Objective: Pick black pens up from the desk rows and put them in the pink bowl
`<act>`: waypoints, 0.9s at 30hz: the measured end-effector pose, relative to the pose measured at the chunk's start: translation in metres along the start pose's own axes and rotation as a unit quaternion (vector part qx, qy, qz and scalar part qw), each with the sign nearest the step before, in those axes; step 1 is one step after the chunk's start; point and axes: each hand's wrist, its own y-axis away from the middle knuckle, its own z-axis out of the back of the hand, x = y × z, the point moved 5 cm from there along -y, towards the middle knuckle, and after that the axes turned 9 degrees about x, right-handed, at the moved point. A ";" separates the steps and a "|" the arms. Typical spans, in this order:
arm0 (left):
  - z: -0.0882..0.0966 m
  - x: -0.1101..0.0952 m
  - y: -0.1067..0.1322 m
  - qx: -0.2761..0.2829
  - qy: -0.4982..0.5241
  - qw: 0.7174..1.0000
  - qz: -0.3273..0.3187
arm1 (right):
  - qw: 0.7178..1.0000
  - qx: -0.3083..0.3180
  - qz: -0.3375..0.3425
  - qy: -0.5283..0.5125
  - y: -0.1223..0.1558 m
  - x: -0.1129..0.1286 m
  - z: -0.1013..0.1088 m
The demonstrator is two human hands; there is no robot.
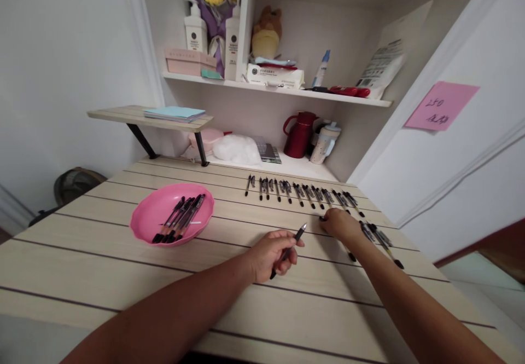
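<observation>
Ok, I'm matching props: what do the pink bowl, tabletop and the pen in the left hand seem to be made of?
Pink bowl: probably plastic, smooth with a soft sheen and even colour.
Tabletop: wood or wood-look laminate, pale and matt, with faint grain.
Pen: likely dark plastic body, with a shiny, possibly metal tip.

1. Walls: I note the left wall [74, 35] plain white; the right wall [500, 35], also white, carries a pink note [442, 105] with handwriting and a loose cable [461, 178] below it.
2. Table [254, 315]: pale planks, dark seams.
3. Riser [123, 113]: pale wood-look top on black legs, at the table's far left.
4. Shelving [279, 91]: white, behind the table, with an upright divider [248, 24].
5. Light: soft, diffuse.
</observation>
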 end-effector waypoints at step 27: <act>0.001 0.002 -0.001 -0.015 0.007 1.000 -0.010 | 0.997 -0.057 -0.029 0.042 0.041 0.001 0.000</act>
